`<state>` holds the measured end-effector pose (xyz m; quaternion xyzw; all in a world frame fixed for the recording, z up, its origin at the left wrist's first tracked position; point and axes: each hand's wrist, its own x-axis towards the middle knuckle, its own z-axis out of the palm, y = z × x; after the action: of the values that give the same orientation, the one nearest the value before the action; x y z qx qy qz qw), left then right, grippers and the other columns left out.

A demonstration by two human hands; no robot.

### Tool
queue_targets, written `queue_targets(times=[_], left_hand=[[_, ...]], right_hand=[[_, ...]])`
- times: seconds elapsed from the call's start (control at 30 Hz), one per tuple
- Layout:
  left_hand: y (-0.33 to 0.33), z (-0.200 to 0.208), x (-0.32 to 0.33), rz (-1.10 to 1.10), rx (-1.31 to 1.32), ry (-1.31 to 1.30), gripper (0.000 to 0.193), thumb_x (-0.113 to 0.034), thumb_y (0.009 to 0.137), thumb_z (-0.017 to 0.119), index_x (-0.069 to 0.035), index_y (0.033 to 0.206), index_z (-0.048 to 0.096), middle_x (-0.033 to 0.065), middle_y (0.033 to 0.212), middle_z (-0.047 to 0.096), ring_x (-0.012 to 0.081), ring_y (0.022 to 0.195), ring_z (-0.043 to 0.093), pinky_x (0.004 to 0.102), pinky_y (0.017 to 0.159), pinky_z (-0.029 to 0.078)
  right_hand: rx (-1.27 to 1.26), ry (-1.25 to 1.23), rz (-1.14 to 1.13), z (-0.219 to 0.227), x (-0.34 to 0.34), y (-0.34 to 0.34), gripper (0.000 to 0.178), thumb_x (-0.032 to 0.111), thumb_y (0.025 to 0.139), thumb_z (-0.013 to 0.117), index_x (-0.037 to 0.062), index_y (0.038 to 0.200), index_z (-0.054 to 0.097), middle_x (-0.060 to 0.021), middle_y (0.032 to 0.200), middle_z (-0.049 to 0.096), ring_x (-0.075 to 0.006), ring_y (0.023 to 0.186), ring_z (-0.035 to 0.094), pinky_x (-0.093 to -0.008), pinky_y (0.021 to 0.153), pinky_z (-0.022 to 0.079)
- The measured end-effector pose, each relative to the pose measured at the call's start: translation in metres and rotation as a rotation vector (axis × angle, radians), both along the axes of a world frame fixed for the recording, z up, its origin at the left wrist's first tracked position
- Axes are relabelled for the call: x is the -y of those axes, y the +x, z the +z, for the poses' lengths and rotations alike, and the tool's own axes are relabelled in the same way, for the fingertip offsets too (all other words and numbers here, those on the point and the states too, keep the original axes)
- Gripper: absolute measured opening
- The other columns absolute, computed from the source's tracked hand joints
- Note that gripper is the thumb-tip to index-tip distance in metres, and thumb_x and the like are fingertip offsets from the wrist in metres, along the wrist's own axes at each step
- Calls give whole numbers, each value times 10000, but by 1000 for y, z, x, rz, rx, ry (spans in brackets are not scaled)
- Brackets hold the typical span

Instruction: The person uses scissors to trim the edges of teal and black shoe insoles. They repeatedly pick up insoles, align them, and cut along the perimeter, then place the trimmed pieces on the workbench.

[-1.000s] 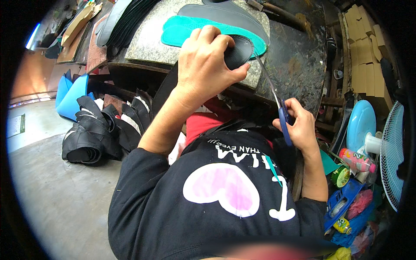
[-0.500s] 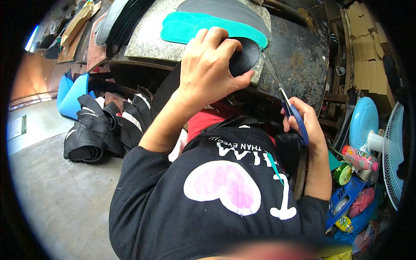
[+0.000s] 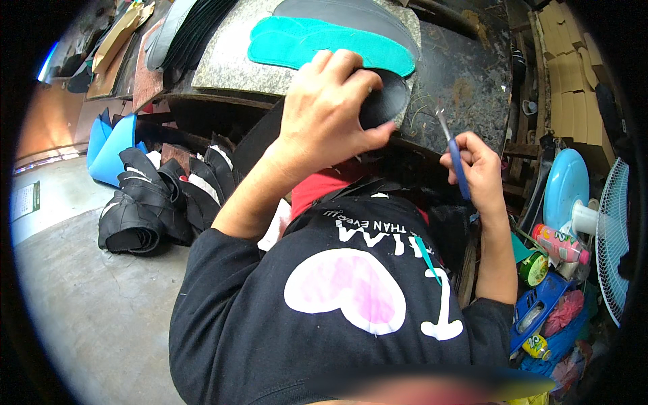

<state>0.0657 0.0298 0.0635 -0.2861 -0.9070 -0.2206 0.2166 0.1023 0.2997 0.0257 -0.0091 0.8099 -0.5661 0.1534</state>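
My left hand is closed on a black insole, its rounded end showing past my fingers and thumb. My palm hides the rest of it. Just beyond my fingertips lies a green insole, flat and shaped like a shoe sole. A dark grey insole sits partly under the green one. In my right hand is a pair of scissors with blue handles, seen nearly edge-on. Their tips are apart from the insoles, over the dark worktop's near edge.
A speckled stone slab lies under the insoles on the dark worktop. Stacked dark sheets stand at its left. Rolled black material is on the floor. A fan, bottles and a blue basket crowd the right side.
The scissors have drawn away from the green insole's right end, toward me and to the right, and turned edge-on. My left hand has shifted slightly toward me with the black insole.
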Motion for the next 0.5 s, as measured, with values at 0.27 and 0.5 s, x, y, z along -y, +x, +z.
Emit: queue_targets(times=[0.27, 0.5], left_hand=[[26, -2, -23, -259, 154, -23, 485, -289, 582, 852, -95, 982, 659, 100, 1077, 572, 302, 958, 571, 412, 806, 497], [-3, -5, 28, 55, 94, 405, 392, -208, 710, 833, -39, 1033, 690, 137, 1063, 602, 308, 976, 619, 368, 864, 506]], right_hand=[[-105, -317, 18, 0, 31, -19, 361, 51, 820, 794, 66, 1041, 508, 48, 791, 510, -53, 722, 509, -209, 682, 440], [-18, -349, -38, 7, 10, -11, 303, 126, 872, 738, 41, 1065, 520, -3, 759, 550, -90, 635, 550, -232, 586, 435]])
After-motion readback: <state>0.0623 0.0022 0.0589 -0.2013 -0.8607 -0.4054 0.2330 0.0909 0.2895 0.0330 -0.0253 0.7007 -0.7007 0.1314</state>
